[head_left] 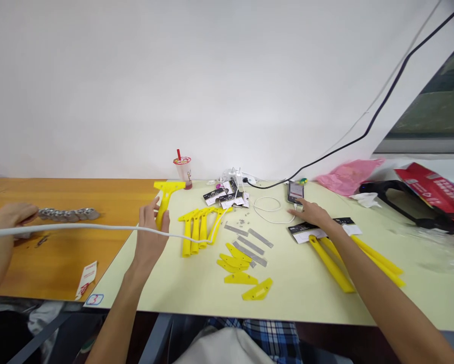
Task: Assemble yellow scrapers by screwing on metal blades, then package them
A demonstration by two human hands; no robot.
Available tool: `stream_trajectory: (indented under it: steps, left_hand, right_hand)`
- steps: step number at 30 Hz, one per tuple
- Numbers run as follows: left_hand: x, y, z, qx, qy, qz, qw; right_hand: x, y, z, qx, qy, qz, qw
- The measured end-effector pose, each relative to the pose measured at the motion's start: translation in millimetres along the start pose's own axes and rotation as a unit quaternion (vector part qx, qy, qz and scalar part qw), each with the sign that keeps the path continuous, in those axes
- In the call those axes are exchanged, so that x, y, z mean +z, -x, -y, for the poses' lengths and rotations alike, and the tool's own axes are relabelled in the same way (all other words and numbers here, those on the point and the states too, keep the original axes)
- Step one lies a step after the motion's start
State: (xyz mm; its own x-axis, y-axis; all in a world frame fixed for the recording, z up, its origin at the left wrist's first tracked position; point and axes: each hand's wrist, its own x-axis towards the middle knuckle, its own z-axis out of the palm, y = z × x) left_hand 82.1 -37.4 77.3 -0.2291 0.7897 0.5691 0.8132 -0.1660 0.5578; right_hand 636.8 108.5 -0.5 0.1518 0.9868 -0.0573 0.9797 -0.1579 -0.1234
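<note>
My left hand point(151, 235) is closed around a yellow T-shaped scraper handle point(167, 194), held up with its wide head at the top. My right hand point(313, 212) reaches over to a phone point(295, 191), its outstretched fingertips at the lower edge near a white charging cable point(268, 205). Between my hands lie several more yellow scraper handles point(196, 227), side by side. Grey metal blades point(251, 245) and small screws point(242, 221) are scattered to their right. Nearer to me are curved yellow cover plates point(241, 278) with holes.
Carded yellow scrapers point(333, 265) lie beneath my right forearm. Black-and-white cards point(227, 194), a cup with a red straw point(184, 172) and a power strip stand at the back. A pink bag point(350, 177) is at right. Another person's hand point(20, 215) is at far left, beside metal parts point(68, 215).
</note>
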Motion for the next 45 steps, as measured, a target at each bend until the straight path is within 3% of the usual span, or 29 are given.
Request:
stream_trajectory:
  steps: [5,10,14,20,24,27,34,39,45]
  left_hand:
    - [1.0,-21.0,-47.3,0.135,0.114,-0.134,0.975]
    - [18.1,-36.6,-73.7,0.165,0.200,-0.116,0.959]
    - [34.4,-37.8,-85.2,0.089,0.356,-0.029,0.930]
    - [61.3,-37.1,-92.3,-0.064,0.553,0.200,0.806]
    - [82.2,-34.2,-83.8,-0.182,0.594,0.282,0.732]
    - [92.9,-29.3,-75.8,-0.234,0.606,0.319,0.690]
    - [108.8,-15.9,-68.4,-0.306,0.611,0.358,0.636]
    - [116.8,-10.7,-64.8,-0.306,0.619,0.376,0.618]
    - [117.5,-7.7,-60.1,-0.291,0.635,0.368,0.614]
  right_hand:
    - [-3.0,4.5,4.8,0.003,0.012,-0.003,1.000]
    - [-10.8,12.4,12.5,0.002,0.019,-0.005,1.000]
    - [-15.3,18.0,18.8,0.002,0.030,-0.005,1.000]
    - [-16.8,28.0,45.8,-0.041,0.035,-0.003,0.999]
    - [-16.2,39.3,79.8,-0.108,0.010,0.015,0.994]
    - [-14.1,48.7,104.9,-0.167,-0.014,0.047,0.985]
    - [-6.5,58.2,139.4,-0.276,-0.070,0.161,0.945]
    - [-8.5,53.7,143.7,-0.280,-0.082,0.233,0.927]
    - [-17.8,59.1,152.4,-0.260,-0.069,0.225,0.936]
